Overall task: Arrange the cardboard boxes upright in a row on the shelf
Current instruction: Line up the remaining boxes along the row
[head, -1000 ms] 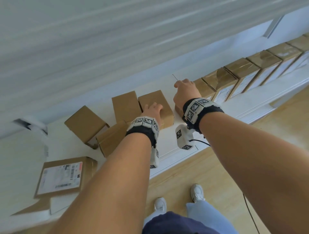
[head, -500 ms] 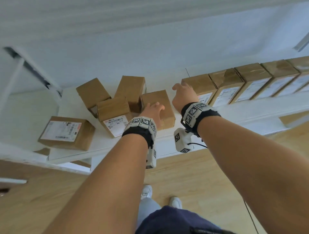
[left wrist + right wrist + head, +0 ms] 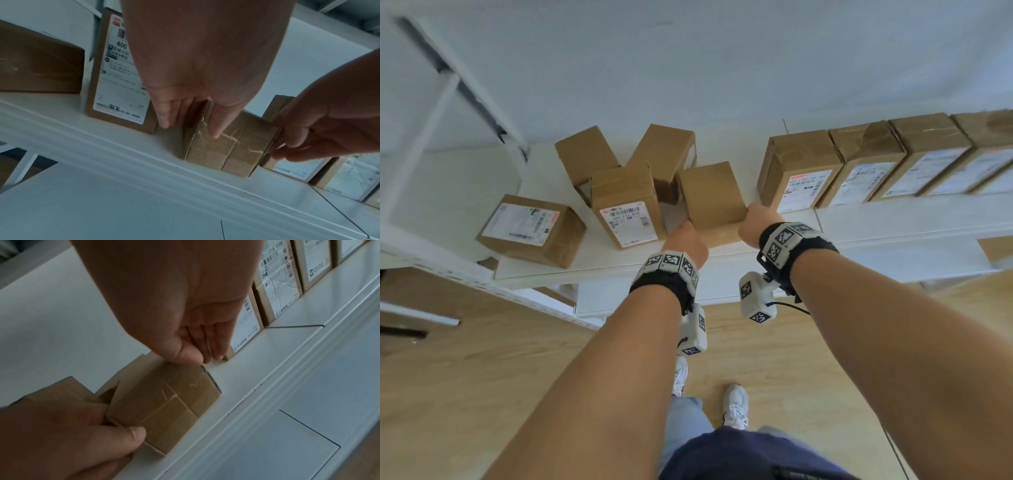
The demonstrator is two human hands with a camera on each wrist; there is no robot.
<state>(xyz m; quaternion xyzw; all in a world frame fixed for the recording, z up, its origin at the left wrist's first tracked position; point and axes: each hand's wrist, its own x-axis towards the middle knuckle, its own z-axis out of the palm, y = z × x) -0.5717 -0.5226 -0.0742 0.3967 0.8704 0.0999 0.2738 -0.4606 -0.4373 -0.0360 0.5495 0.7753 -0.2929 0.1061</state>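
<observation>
Far left on the shelf (image 3: pixel 722 263) a labelled box (image 3: pixel 530 229) lies flat. To its right sits a loose cluster: two plain boxes at the far side and an upright labelled box (image 3: pixel 625 202) near the front edge. Next comes the plain box (image 3: pixel 710 195), lying flat at the shelf's near edge, in the gap between the cluster and the finished row (image 3: pixel 893 161) of upright boxes that runs off to the right.

The left hand (image 3: pixel 685 241) grasps this box at its near left corner, thumb on the taped end face and fingers (image 3: pixel 164 116) down the left side. The right hand (image 3: pixel 755 222) pinches its near right corner, thumb and fingers (image 3: pixel 218 352) closed on the edge.

To do this step well, I judge both hands should lift the near end together and tip the box onto its end. It should then slide right until it touches the row's left box (image 3: pixel 801 171), faces flush. The cluster is close on the left, so the box should swing clear of it.
</observation>
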